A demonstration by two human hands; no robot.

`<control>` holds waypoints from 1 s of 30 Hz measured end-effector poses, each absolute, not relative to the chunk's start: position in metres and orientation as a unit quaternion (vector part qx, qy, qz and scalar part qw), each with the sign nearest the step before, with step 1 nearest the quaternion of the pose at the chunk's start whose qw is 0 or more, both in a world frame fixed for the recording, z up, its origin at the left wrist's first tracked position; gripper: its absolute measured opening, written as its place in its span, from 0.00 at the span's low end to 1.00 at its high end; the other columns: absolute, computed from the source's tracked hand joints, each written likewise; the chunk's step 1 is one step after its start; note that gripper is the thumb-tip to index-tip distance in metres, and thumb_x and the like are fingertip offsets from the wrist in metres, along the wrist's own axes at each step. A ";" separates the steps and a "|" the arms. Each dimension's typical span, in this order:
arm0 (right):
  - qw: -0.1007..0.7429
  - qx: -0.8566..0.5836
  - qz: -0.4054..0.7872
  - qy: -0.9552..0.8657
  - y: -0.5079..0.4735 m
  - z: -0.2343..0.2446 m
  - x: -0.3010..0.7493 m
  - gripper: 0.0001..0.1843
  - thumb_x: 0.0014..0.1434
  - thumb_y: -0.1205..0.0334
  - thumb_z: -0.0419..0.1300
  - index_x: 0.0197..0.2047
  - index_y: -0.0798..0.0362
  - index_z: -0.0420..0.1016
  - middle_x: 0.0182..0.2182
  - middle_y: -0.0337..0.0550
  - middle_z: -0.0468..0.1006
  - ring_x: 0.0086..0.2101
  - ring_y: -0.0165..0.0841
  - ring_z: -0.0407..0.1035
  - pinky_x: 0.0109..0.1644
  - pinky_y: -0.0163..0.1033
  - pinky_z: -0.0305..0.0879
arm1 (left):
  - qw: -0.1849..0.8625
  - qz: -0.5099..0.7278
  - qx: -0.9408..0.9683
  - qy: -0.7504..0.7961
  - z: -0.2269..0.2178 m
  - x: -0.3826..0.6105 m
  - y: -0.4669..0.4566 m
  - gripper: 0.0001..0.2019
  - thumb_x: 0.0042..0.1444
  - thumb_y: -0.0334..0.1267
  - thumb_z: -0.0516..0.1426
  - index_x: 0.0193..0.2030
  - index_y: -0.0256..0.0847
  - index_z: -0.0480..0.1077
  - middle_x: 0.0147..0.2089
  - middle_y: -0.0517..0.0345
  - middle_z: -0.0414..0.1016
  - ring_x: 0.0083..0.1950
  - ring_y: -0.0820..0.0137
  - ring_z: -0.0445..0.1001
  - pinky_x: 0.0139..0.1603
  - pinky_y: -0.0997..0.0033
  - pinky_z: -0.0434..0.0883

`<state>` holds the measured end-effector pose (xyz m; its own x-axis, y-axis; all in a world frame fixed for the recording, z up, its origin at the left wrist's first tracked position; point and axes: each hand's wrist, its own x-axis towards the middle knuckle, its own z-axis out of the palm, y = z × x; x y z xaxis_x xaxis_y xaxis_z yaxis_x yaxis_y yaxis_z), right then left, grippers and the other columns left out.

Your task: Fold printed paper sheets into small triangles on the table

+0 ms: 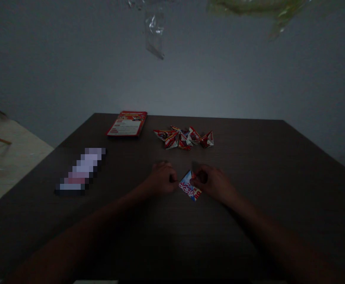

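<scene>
A small printed paper [189, 188], blue with red and white lettering, lies at a slant on the dark table, apparently folded. My right hand [215, 182] pinches its upper right side between thumb and fingers. Right at the paper's left corner is my left hand [163, 179], its fingers curled in and the thumb tip close to the edge. Whether the left fingers grip anything is too dark to make out. Beyond both hands sits a loose group of folded red and white paper pieces [178, 139], with another folded piece [207, 140] at its right end.
A stack of red and white printed leaflets [126, 124] is at the back left of the table [264, 157]. Nearer, on the left, lies a phone [82, 171] with a blurred-out screen. A grey wall [220, 79] with plastic stuck to it rises behind the table.
</scene>
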<state>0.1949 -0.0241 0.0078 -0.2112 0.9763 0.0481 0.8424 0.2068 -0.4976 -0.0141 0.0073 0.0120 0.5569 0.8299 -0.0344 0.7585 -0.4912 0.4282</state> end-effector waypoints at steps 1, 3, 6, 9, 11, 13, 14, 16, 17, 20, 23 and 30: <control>0.184 -0.600 0.187 -0.756 -0.024 0.007 0.195 0.13 0.51 0.53 0.62 0.36 0.52 0.73 0.26 0.38 0.75 0.27 0.30 0.68 0.32 0.35 0.56 | 0.198 0.111 0.866 0.446 0.010 -0.014 0.006 0.05 0.46 0.38 0.59 0.26 0.39 0.70 0.36 0.56 0.71 0.43 0.66 0.67 0.44 0.66 0.61; 0.187 -0.594 0.188 -0.759 -0.024 0.006 0.196 0.13 0.52 0.53 0.61 0.37 0.52 0.73 0.26 0.38 0.75 0.27 0.31 0.68 0.33 0.35 0.56 | 0.187 0.147 0.871 0.430 0.006 -0.014 0.003 0.05 0.48 0.38 0.58 0.29 0.39 0.70 0.36 0.56 0.71 0.42 0.67 0.66 0.43 0.66 0.60; 0.189 -0.588 0.175 -0.767 -0.023 0.006 0.196 0.12 0.52 0.52 0.61 0.36 0.51 0.74 0.26 0.38 0.75 0.27 0.31 0.67 0.35 0.37 0.56 | 0.159 0.173 0.862 0.448 0.003 -0.011 -0.002 0.09 0.52 0.42 0.56 0.35 0.40 0.70 0.39 0.54 0.70 0.44 0.64 0.65 0.44 0.64 0.60; 0.193 -0.584 0.165 -0.771 -0.023 0.006 0.196 0.12 0.52 0.53 0.62 0.36 0.51 0.74 0.25 0.38 0.74 0.28 0.32 0.67 0.36 0.38 0.56 | 0.144 0.175 0.862 0.453 0.003 -0.007 -0.006 0.12 0.52 0.45 0.57 0.38 0.41 0.71 0.43 0.53 0.69 0.48 0.62 0.64 0.46 0.62 0.59; 0.191 -0.579 0.170 -0.775 -0.023 0.007 0.196 0.12 0.52 0.53 0.62 0.36 0.51 0.75 0.25 0.38 0.74 0.28 0.32 0.67 0.35 0.37 0.56 | 0.151 0.172 0.865 0.446 0.004 -0.004 -0.008 0.11 0.51 0.45 0.58 0.38 0.41 0.71 0.43 0.54 0.69 0.48 0.62 0.63 0.47 0.62 0.59; 0.193 -0.571 0.177 -0.778 -0.023 0.007 0.196 0.11 0.52 0.53 0.62 0.35 0.51 0.75 0.25 0.38 0.74 0.28 0.32 0.67 0.34 0.36 0.56 | 0.165 0.172 0.863 0.445 0.004 -0.003 -0.008 0.09 0.51 0.43 0.58 0.37 0.42 0.71 0.43 0.55 0.69 0.48 0.63 0.63 0.47 0.62 0.59; 0.197 -0.569 0.182 -0.778 -0.023 0.007 0.197 0.11 0.52 0.53 0.61 0.35 0.51 0.75 0.25 0.39 0.74 0.29 0.33 0.67 0.34 0.36 0.57 | 0.172 0.173 0.861 0.446 0.004 -0.003 -0.008 0.08 0.51 0.42 0.58 0.36 0.42 0.71 0.43 0.55 0.69 0.48 0.63 0.63 0.47 0.62 0.59; 0.211 -0.567 0.187 -0.774 -0.024 0.006 0.198 0.11 0.53 0.53 0.61 0.35 0.51 0.75 0.28 0.40 0.75 0.30 0.33 0.68 0.35 0.37 0.58 | 0.187 0.180 0.855 0.448 0.004 -0.003 -0.007 0.06 0.51 0.40 0.59 0.34 0.41 0.71 0.43 0.55 0.69 0.48 0.63 0.64 0.48 0.61 0.60; 0.219 -0.568 0.187 -0.771 -0.024 0.006 0.198 0.11 0.53 0.53 0.61 0.35 0.51 0.75 0.30 0.41 0.75 0.32 0.33 0.68 0.36 0.37 0.59 | 0.195 0.187 0.853 0.446 0.004 -0.003 -0.006 0.06 0.50 0.39 0.59 0.34 0.41 0.71 0.43 0.56 0.70 0.48 0.63 0.64 0.49 0.61 0.60; 0.242 -0.570 0.184 -0.763 -0.025 0.005 0.199 0.10 0.53 0.54 0.61 0.34 0.52 0.75 0.32 0.43 0.75 0.34 0.34 0.69 0.38 0.37 0.61 | 0.221 0.217 0.847 0.431 0.003 -0.004 -0.005 0.04 0.50 0.37 0.59 0.33 0.40 0.69 0.43 0.56 0.71 0.48 0.64 0.66 0.50 0.62 0.61; 0.263 -0.569 0.197 -0.754 -0.026 0.006 0.200 0.09 0.54 0.56 0.60 0.33 0.53 0.75 0.31 0.42 0.77 0.33 0.34 0.70 0.37 0.37 0.62 | 0.254 0.254 0.823 0.440 0.001 -0.005 -0.004 0.04 0.51 0.36 0.58 0.34 0.39 0.68 0.41 0.55 0.72 0.45 0.66 0.69 0.47 0.64 0.64; 0.353 -0.574 0.263 -0.691 -0.027 0.002 0.201 0.08 0.53 0.58 0.60 0.35 0.53 0.73 0.32 0.42 0.78 0.33 0.33 0.71 0.38 0.38 0.65 | 0.364 0.310 0.728 0.491 0.003 -0.004 -0.005 0.08 0.53 0.40 0.56 0.36 0.39 0.68 0.34 0.58 0.75 0.35 0.70 0.72 0.36 0.71 0.68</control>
<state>0.2008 -0.0267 0.0023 -0.0922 0.9784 0.1849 0.6073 0.2024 -0.7682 -0.0038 -0.0055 0.0027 0.3258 0.9408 0.0936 0.4888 -0.2524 0.8351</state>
